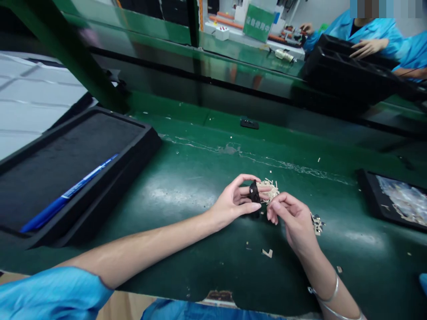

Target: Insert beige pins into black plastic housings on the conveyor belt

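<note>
Between the thumb and fingers of my left hand (238, 200) is a small black part (254, 192), held just above the green tabletop (187, 178). Close to its right, my right hand (288, 213) has thumb and index finger pinched together; whatever may be between the tips is too small to make out. Behind both hands lies a pile of thin beige strips (269, 190). A smaller heap of bits (317, 224) shows beside my right wrist, and an L-shaped beige scrap (267, 253) lies nearer the front edge.
A black foam tray (123, 129) with a blue pen (70, 193) stands on the left. At the right is a black tray (370, 191) of plastic bags. A flat black piece (249, 123) lies farther back. Across the partition, a person's hand rests on black trays (350, 75).
</note>
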Motion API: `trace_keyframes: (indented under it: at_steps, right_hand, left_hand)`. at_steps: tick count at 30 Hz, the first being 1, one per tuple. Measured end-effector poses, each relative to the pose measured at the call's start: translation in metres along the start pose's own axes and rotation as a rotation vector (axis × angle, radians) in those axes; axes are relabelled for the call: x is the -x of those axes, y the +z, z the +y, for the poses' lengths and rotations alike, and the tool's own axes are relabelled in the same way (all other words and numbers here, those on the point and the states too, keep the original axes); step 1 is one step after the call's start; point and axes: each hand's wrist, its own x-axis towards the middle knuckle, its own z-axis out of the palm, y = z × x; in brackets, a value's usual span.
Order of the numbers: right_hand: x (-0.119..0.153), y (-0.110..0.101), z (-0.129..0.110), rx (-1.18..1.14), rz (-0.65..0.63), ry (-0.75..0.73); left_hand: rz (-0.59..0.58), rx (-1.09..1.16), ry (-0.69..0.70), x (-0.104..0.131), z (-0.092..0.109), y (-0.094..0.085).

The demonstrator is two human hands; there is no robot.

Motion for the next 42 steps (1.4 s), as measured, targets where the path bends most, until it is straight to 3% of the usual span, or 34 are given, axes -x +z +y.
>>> trace_keyframes:
  at_steps: [4, 7, 11, 15, 18, 24, 27, 31, 39, 42]
  right_hand:
    - [-0.003, 0.002, -0.001, 0.171, 0.143, 0.003]
    - [-0.005, 0.004, 0.000, 0.228, 0.107, 0.070]
    - [-0.004, 0.006, 0.001, 0.035, -0.069, 0.196]
    - [-0.012, -0.005, -0.001, -0.132, 0.083, 0.162]
    - [-0.042, -0.026, -0.006, -0.162, 0.227, 0.169]
    - [-0.139, -0.072, -0.029, -0.143, 0.411, 0.147]
    - [-0.159, -0.087, -0.037, -0.113, 0.480, 0.133]
    - [-0.137, -0.092, -0.035, -0.043, 0.491, 0.098]
    - [-0.045, -0.060, -0.026, 0.143, 0.211, 0.058]
    - [-0.023, -0.053, -0.019, 0.505, 0.142, -0.013]
  left_hand:
    - [-0.019, 0.162, -0.035, -0.005, -0.002, -0.005]
    - [-0.004, 0.218, -0.049, -0.007, -0.002, -0.007]
    - [-0.010, 0.165, -0.070, -0.008, -0.002, -0.007]
    - [0.085, 0.025, 0.005, -0.006, -0.005, 0.000]
    - [0.122, -0.094, 0.050, -0.002, -0.007, 0.004]
    - [0.057, -0.226, 0.067, 0.001, -0.006, 0.006]
    - [0.049, -0.255, 0.068, 0.000, -0.006, 0.005]
    - [0.050, -0.256, 0.080, -0.001, -0.008, 0.005]
    - [0.205, -0.313, 0.106, -0.001, -0.007, 0.004]
    - [0.214, -0.338, 0.103, -0.002, -0.008, 0.004]
